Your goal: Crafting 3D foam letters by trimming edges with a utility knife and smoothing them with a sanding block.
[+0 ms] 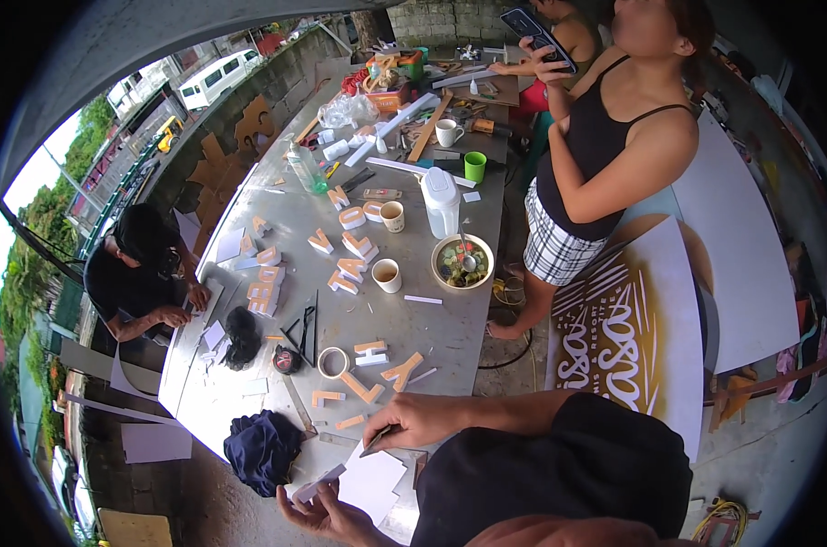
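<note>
My right hand (415,421) is closed around a slim, dark pointed tool (375,441), its tip just above a white sheet (369,481) with stepped edges. Lower down, my left hand (333,516) pinches a small pale strip (320,483) by the sheet's left edge. Beyond my hands lie loose cut-out letters with tan faces and white sides, among them a Y-shaped one (401,372) and an H-shaped one (370,353). A roll of tape (333,362) sits beside them, and a bundled dark blue cloth (262,449) lies left of the sheet.
The metal table (450,342) holds paper cups (387,275), a bowl of food with a spoon (462,263), a white pitcher (441,202) and a clear bottle (306,169). One person (144,273) works at the left edge. Another (605,137) stands right with a phone; a third sits behind.
</note>
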`<action>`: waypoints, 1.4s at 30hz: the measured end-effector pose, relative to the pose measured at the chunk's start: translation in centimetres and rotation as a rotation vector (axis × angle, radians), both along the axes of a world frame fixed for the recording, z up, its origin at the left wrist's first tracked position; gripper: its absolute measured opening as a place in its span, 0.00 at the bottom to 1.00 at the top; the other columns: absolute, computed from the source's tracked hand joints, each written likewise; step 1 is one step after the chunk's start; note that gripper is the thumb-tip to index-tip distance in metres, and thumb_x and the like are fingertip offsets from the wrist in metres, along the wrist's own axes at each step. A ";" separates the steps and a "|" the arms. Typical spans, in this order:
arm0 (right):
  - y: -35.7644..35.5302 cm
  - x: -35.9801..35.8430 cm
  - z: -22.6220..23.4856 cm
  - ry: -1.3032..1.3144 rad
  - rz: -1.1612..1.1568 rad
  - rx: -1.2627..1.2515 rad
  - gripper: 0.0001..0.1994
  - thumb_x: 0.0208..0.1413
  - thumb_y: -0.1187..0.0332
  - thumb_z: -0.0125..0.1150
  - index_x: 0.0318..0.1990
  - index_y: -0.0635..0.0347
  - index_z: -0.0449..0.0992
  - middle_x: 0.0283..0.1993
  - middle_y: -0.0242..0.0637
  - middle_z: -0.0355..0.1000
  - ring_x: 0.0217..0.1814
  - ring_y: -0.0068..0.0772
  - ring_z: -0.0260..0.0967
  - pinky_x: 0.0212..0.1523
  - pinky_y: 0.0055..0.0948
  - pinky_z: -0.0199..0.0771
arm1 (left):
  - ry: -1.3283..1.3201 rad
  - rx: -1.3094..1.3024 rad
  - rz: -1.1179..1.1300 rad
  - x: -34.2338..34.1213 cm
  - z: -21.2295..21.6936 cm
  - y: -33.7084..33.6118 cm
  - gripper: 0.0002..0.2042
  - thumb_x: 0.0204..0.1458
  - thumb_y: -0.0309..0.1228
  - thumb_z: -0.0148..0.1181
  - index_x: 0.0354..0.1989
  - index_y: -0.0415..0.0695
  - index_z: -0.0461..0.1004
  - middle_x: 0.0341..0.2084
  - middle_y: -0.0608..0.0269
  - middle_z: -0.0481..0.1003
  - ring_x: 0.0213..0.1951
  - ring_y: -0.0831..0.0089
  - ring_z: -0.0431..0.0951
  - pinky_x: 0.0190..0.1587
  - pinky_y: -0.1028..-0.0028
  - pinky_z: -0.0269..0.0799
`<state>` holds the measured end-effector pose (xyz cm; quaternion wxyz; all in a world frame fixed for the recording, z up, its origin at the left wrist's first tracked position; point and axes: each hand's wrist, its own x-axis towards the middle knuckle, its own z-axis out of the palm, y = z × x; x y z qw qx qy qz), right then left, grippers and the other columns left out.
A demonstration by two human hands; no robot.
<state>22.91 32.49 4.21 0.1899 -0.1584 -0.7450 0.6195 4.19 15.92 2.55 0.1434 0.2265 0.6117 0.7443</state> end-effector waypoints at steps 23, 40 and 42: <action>-0.4 -0.4 -1.1 0.039 0.356 -0.083 0.11 0.60 0.73 0.65 0.48 0.67 0.81 0.40 0.42 0.80 0.44 0.32 0.76 0.46 0.34 0.73 | 0.025 -0.174 -0.724 0.8 -2.5 -1.0 0.18 0.59 0.16 0.60 0.58 0.28 0.75 0.45 0.51 0.82 0.46 0.72 0.81 0.53 0.74 0.74; 2.4 -0.7 1.3 0.162 0.165 -0.265 0.10 0.58 0.78 0.68 0.47 0.67 0.82 0.40 0.37 0.80 0.43 0.24 0.75 0.46 0.27 0.74 | -0.103 -0.136 -0.482 1.1 1.7 0.3 0.15 0.54 0.27 0.73 0.46 0.32 0.79 0.33 0.61 0.81 0.37 0.77 0.80 0.41 0.78 0.74; 3.0 -0.8 2.7 0.145 0.190 -0.030 0.09 0.57 0.80 0.67 0.46 0.66 0.83 0.40 0.38 0.79 0.42 0.26 0.75 0.43 0.27 0.74 | -0.088 -0.087 -0.504 1.5 2.9 0.9 0.11 0.55 0.27 0.72 0.42 0.33 0.82 0.31 0.63 0.81 0.34 0.79 0.79 0.38 0.79 0.73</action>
